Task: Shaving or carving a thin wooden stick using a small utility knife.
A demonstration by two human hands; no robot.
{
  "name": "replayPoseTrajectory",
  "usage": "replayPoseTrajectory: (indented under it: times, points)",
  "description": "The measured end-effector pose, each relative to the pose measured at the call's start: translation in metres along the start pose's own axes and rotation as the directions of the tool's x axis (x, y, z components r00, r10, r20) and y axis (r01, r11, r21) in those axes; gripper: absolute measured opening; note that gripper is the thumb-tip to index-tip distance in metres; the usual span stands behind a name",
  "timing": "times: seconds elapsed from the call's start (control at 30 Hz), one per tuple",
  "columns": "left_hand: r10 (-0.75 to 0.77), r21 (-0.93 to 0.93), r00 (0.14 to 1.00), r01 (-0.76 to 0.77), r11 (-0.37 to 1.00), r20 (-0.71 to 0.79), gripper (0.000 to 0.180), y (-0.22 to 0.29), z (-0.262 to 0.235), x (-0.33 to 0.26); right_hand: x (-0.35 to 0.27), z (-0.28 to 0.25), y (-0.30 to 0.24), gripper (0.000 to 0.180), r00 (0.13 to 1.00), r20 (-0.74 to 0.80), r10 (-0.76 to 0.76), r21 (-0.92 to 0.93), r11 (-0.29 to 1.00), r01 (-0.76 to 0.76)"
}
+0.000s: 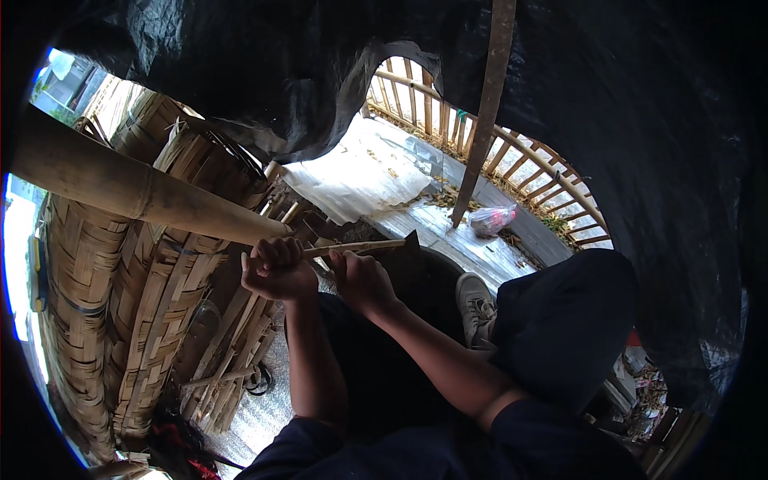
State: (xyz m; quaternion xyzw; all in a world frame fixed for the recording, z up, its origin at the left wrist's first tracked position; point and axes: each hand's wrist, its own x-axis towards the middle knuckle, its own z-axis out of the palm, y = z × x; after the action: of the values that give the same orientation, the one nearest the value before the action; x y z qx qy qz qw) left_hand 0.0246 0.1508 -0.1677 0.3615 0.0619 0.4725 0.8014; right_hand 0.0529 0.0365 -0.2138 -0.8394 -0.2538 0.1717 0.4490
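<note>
Bamboo strip [352,249]: I see left hand [276,268] fisted around it, right hand [360,276] gripping just beside; blade [411,241] at strip's end may slip toward fingers.

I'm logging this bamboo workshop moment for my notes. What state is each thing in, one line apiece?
Left hand: fist closed around the thick bamboo pole's end.
Right hand: gripping the wooden-handled blade tool.
Thick tan bamboo pole: held slanting, running up to the left.
Wooden-handled blade tool: lying roughly level, blade end pointing right.
Woven bamboo baskets: stacked together on the left.
Grey sneaker: worn on a foot, planted on the ground.
Pink plastic bag: crumpled, lying by the bamboo railing.
</note>
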Motion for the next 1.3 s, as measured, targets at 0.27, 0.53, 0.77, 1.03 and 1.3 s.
replayPoseTrajectory:
  times: [0.27,0.53,0.77,1.03,1.3]
  points:
    - [-0.013,-0.039,0.985,0.02,0.999,0.174,0.041,-0.009,0.008,-0.004,0.004,0.0,0.049,0.045,0.998,-0.006,0.059,-0.051,0.997,-0.059]
    - [-0.001,-0.023,0.989,0.005,1.0,0.145,0.042,-0.011,0.02,-0.003,0.001,0.011,0.081,0.049,0.997,-0.038,0.063,-0.005,0.998,-0.063]
    - [0.009,-0.008,0.999,-0.008,1.0,0.053,0.042,-0.005,0.014,-0.005,-0.002,-0.006,0.007,0.052,0.994,0.063,0.084,0.205,0.974,-0.095]
    - [-0.025,-0.026,0.989,0.03,0.999,0.147,0.042,-0.001,-0.001,0.002,-0.003,0.0,0.011,0.051,0.992,0.034,0.122,0.077,0.989,-0.125]
    - [-0.006,-0.045,0.993,0.011,0.999,0.114,0.042,-0.013,0.012,0.003,0.006,0.01,0.061,0.051,0.997,-0.022,0.08,0.045,0.996,-0.079]
